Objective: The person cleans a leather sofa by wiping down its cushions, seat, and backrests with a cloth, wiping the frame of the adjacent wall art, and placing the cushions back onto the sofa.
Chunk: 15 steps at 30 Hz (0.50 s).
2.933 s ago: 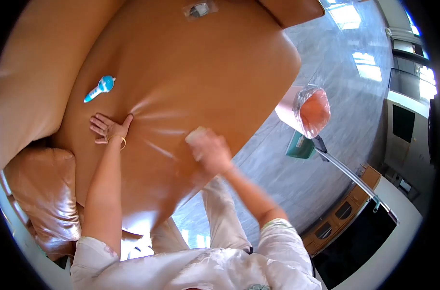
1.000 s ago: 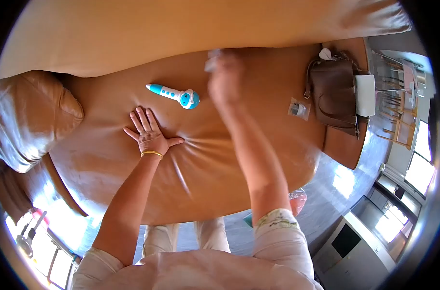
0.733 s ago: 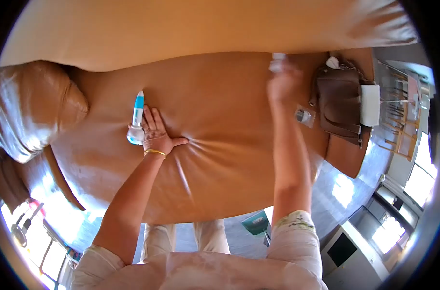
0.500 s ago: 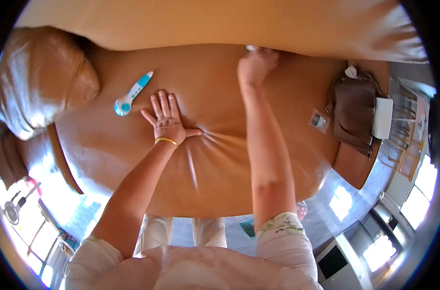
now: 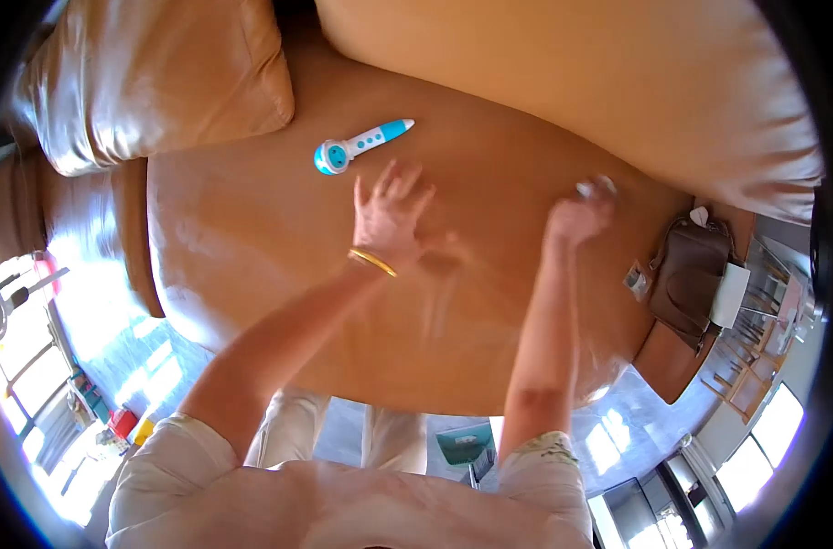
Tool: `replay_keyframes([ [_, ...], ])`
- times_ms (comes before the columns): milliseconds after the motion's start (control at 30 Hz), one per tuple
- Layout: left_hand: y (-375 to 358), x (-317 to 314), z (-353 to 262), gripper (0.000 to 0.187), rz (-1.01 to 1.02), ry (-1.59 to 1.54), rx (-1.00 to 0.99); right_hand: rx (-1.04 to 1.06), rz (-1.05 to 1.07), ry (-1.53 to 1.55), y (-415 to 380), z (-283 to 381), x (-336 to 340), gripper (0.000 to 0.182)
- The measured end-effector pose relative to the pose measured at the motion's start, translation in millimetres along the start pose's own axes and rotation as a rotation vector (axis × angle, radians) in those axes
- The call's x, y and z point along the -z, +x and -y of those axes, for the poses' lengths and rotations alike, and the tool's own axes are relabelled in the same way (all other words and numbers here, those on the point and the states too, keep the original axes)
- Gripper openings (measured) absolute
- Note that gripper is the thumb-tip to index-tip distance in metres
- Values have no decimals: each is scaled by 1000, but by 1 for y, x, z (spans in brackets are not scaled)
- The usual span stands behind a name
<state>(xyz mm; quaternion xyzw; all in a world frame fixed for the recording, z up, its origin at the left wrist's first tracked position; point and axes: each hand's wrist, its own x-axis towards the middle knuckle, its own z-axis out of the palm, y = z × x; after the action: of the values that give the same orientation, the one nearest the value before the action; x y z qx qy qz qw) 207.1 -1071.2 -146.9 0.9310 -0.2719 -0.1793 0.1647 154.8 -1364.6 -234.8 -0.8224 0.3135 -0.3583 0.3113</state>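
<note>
sofa (image 5: pixel 453 352), brown and smooth, spreads below both hands and fills most of the view, its front edge towards the person's legs. the backrest (image 5: pixel 572 69) rises along the far side at upper right, and a plump, shiny cushion (image 5: pixel 169 82) lies at upper left. a dark brown bag (image 5: pixel 689 274) rests near the right end, with a white slab (image 5: pixel 730 296) against its outer side. past the front edge, a green container (image 5: pixel 466 444) is on the grey floor (image 5: pixel 338 430), between the legs and the right arm. the left hand (image 5: pixel 389 218) is over the middle of the seat, its fingers spread apart, holding nothing; it is blurred, so i cannot tell whether it touches the leather. the right hand (image 5: pixel 581 218), also blurred, is over the seat close to the backrest, fingers closed on a small white wipe (image 5: pixel 585 189) that pokes out at the fingertips. a blue and white toy microphone (image 5: pixel 366 146) lies just beyond the left hand, tip pointing right. a small clear packet (image 5: pixel 636 280) sits just beside the bag. a yellow bracelet (image 5: pixel 373 263) rings the left wrist.
</note>
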Motion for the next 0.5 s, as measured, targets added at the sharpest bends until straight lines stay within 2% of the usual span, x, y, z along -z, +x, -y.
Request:
replay_keyframes([
  [33,3,-1,17,65,-402,5,-90,-204,66,279,-14,43,-16,17],
  [100,24,36,33,55,-470,193,52,-456,284,491,-74,135,-39,18],
  [133,34,40,52,51,-419,228,88,-511,483,486,-106,175,-38,20],
  [167,43,43,71,47,-372,263,121,-431,744,354,-137,200,-28,22],
  [200,45,36,94,38,-355,191,84,89,921,31,-177,189,-18,34],
  [233,40,44,103,34,-314,146,67,635,876,-241,-217,178,-9,48],
  [267,33,52,113,31,-272,100,52,733,955,-217,-206,173,-4,46],
  [300,21,55,127,24,-353,82,38,830,1038,-190,-186,167,5,44],
  [333,6,56,145,18,-436,65,23,94,1308,-58,-134,190,10,34],
  [367,-14,54,167,19,-489,69,48,-656,1193,34,-82,213,16,38],
  [400,-36,53,189,20,-544,72,74,-536,780,242,-73,166,7,40],
  [433,-58,59,207,23,-555,102,108,-270,556,180,-37,142,6,35],
  [500,-93,64,238,30,-593,223,130,55,267,-499,7,67,-14,25],
])
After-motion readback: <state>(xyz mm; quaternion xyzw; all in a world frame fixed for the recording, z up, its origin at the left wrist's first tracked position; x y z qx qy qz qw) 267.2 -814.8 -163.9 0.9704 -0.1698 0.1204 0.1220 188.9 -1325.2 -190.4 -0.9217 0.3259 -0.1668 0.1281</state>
